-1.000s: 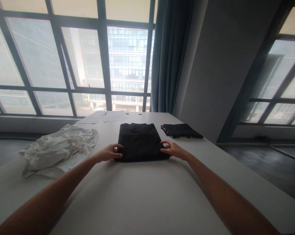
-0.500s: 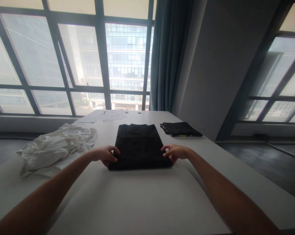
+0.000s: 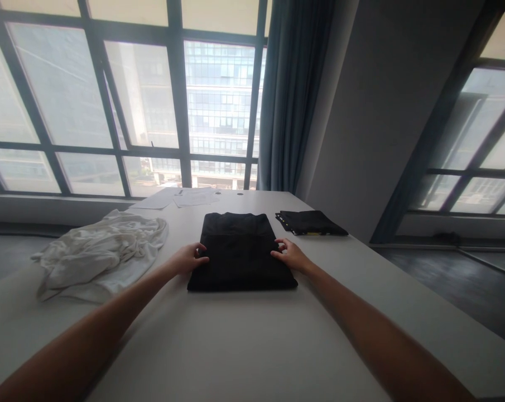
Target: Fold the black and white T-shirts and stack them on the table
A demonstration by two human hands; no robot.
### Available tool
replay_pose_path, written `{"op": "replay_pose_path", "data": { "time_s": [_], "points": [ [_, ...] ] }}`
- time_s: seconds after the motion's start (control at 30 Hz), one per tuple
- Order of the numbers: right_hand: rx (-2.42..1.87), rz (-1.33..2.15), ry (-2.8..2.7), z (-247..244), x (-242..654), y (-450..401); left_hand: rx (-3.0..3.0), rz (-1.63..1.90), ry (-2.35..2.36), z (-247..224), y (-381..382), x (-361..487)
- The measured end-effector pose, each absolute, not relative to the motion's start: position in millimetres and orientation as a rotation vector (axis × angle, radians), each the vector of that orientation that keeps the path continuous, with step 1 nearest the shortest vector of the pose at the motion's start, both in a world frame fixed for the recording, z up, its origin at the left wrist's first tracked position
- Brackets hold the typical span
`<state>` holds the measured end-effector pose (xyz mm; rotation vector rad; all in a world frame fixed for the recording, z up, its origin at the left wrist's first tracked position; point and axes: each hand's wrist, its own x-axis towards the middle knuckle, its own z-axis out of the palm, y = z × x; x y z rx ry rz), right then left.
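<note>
folded black cloth (image 3: 243,258) lies flat on the white table (image 3: 244,340), between the hands. left hand (image 3: 186,259) at its left edge, right hand (image 3: 295,257) at its right, digits loosely curved; cannot tell whether either pinches fabric. crumpled white cloth (image 3: 105,251) lies left, smaller black bundle (image 3: 313,222) farther off, right.

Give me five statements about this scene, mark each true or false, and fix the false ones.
1. The left hand and right hand are at opposite sides of the large folded black cloth. True.
2. The white cloth is neatly folded. False: it is crumpled.
3. Paper sheets lie at the table's far end. True.
4. The smaller folded black cloth lies nearer the left hand. False: it lies nearer the right.
5. The curtain is bright red. False: it is blue-grey.
</note>
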<state>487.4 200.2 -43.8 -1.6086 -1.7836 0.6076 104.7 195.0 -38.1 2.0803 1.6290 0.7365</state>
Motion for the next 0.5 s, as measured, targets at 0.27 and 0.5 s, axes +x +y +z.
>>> {"op": "replay_pose_path", "data": {
  "time_s": [0.27, 0.5],
  "points": [
    [-1.545, 0.432, -1.877, -51.3, 482.9, 223.0, 2.306, 0.854, 1.617, -56.7, 213.8, 114.1],
    [-1.338, 0.214, -1.881, -47.7, 483.5, 216.8, 2.425, 1.198, 1.529, -53.8, 214.0, 107.1]
  ]
}}
